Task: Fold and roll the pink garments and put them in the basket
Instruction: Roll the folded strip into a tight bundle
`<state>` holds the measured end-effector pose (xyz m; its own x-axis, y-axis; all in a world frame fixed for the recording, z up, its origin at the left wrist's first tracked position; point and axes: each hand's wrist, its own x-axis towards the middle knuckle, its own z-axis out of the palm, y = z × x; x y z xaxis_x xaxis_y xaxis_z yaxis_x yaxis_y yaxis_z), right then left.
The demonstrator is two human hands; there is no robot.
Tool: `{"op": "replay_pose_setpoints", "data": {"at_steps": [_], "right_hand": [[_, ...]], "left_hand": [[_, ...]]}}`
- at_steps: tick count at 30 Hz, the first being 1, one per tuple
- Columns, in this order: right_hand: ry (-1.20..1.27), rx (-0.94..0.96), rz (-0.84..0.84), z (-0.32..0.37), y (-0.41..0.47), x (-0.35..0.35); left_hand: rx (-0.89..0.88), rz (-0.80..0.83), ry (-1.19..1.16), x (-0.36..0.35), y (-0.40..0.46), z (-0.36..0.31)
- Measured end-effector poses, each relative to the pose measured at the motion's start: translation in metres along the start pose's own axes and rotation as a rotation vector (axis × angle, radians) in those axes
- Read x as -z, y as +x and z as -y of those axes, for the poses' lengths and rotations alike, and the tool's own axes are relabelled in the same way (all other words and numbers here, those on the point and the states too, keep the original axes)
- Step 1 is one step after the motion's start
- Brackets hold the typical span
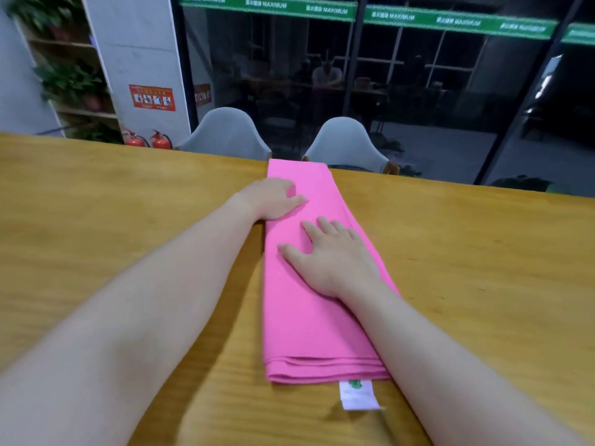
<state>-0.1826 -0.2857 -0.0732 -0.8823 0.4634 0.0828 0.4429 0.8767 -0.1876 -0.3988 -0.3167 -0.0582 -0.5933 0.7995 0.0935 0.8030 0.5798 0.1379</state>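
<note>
Two hands are all I have on the job, and the head view shows both flat on the pink garment, folded into a long narrow strip running away from me across the wooden table. I judge I'm smoothing the layers so the roll starts tight. My left hand lies farther along, fingers straight; my right hand presses mid-strip, fingers spread. A white label pokes out at the near end. No basket in sight.

A single wide-angle camera on the person's head looks forward and down across the wooden table, close above its near edge. It faces the table's far edge, where two grey chairs stand before a dark glass wall.
</note>
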Motion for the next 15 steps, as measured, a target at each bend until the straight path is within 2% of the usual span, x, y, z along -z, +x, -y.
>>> {"op": "replay_pose_setpoints", "data": {"at_steps": [3,8,12,15], "right_hand": [[-0.017,0.000,-0.194,0.006,-0.021,0.005],[-0.020,0.238,-0.164,-0.015,-0.082,0.012],[-0.002,0.405,-0.196,-0.050,-0.135,0.025],[0.001,0.500,-0.204,-0.068,-0.164,0.035]], "left_hand": [[-0.022,0.074,0.043,0.008,-0.030,-0.007],[-0.172,0.179,0.079,0.007,-0.138,-0.036],[-0.322,0.139,0.043,0.013,-0.242,-0.060],[-0.401,0.001,-0.031,0.015,-0.286,-0.061]]}}
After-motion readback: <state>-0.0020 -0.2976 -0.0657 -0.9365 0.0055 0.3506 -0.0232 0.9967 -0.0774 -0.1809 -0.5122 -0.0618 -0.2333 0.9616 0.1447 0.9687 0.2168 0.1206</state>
